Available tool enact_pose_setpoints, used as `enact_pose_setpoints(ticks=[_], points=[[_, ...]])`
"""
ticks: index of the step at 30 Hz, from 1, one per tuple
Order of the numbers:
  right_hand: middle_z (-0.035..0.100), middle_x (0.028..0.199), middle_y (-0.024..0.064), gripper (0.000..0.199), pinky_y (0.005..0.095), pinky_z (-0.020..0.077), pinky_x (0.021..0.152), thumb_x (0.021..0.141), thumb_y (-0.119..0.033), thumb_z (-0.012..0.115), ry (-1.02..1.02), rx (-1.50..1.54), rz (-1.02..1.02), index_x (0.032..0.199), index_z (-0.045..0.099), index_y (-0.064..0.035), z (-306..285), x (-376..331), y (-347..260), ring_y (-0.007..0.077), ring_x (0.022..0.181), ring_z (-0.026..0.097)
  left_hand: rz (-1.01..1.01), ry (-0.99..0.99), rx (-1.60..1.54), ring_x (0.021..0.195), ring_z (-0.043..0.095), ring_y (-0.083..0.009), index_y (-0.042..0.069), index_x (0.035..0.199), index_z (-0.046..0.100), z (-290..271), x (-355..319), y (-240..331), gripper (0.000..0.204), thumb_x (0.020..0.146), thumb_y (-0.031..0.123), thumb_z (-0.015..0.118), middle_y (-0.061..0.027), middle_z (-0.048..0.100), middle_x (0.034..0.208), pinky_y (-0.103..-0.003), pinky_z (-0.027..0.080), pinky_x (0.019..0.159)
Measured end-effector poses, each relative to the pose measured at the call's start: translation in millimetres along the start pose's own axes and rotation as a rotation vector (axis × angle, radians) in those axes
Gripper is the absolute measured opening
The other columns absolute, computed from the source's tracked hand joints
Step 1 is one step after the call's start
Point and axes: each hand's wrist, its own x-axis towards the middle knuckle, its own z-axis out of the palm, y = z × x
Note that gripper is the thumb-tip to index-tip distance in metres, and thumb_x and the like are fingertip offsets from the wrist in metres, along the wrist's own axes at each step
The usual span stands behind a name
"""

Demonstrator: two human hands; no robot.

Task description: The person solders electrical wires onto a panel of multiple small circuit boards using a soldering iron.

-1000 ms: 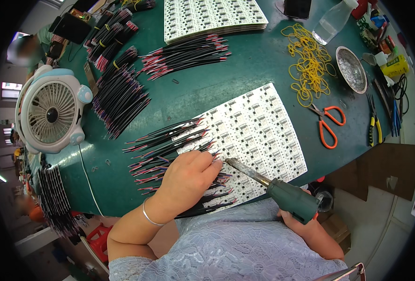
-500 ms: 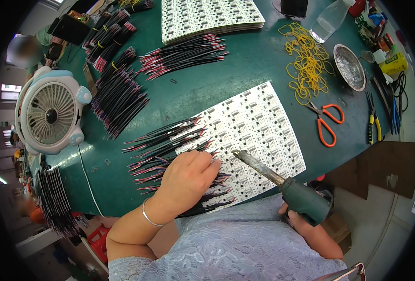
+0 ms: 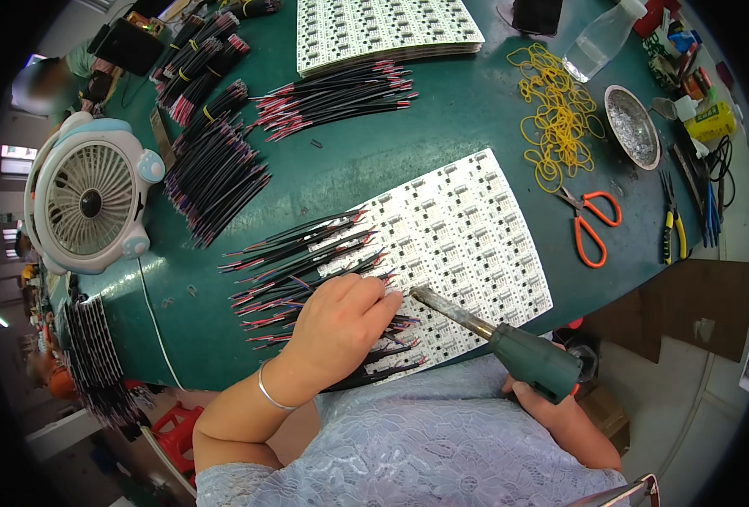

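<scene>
A white circuit-board panel [image 3: 467,228] lies tilted on the green table, with rows of small parts on it. Thin black wires [image 3: 281,245] with red-tipped ends stretch across its left side. Over them my left hand [image 3: 341,317] is closed in a pinch at what appears to be a wire, mostly hidden by the fingers. My right hand [image 3: 543,401] is wrapped round the dark green handle of a soldering iron [image 3: 533,359]. The iron's tip is over the panel, just right of my left fingertips; I cannot tell whether it touches.
A white fan [image 3: 91,203] stands at left beside wire bundles [image 3: 218,182]. Stacked panels [image 3: 383,38] lie at the back. Yellow rubber bands [image 3: 556,110], a metal bowl [image 3: 632,127], orange-handled scissors [image 3: 590,224], pliers [image 3: 672,220] and a clear bottle [image 3: 603,42] are at right.
The soldering iron in my right hand has shifted a little left and down, its tip nearer my left fingertips. My left hand has barely moved and stays pinched.
</scene>
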Motion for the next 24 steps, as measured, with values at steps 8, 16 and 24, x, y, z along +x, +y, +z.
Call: enact_pose_setpoints(ticks=[8, 16, 24], points=[[0.063, 0.085, 0.0096, 0.028, 0.0292, 0.0512, 0.065, 0.082, -0.004, 0.059, -0.003, -0.099, -0.294, 0.109, 0.061, 0.0027, -2.5, 14.7, -10.3, 0.0144, 0.064, 0.064, -0.005, -0.049, 0.070, 0.077, 0.056, -0.0231, 0.006, 0.096, 0.068, -1.8, 0.9, 4.4, 0.026, 0.070, 0.004, 0.063, -0.0048, 0.055, 0.082, -0.034, 0.048, 0.068], [0.066, 0.088, 0.0118, 0.026, 0.0336, 0.0530, 0.069, 0.079, -0.007, 0.067, 0.038, -0.036, -0.216, 0.104, 0.065, 0.0000, -7.7, 17.3, -24.1, 0.0253, 0.077, 0.067, 0.005, -0.027, 0.069, 0.075, 0.056, -0.0232, 0.006, 0.096, 0.067, -0.8, 0.2, 4.7, 0.026, 0.071, 0.005, 0.063, -0.0054, 0.054, 0.081, -0.034, 0.048, 0.066], [0.066, 0.099, 0.0141, 0.032, 0.0355, 0.0520, 0.077, 0.073, -0.008, 0.072, 0.046, -0.003, -0.185, 0.103, 0.066, -0.0017, 3.7, 6.6, 1.7, 0.0286, 0.086, 0.066, -0.015, -0.032, 0.073, 0.073, 0.059, -0.0238, 0.004, 0.099, 0.066, 1.1, -3.3, 9.6, 0.025, 0.074, 0.005, 0.062, -0.0071, 0.055, 0.082, -0.034, 0.049, 0.062]])
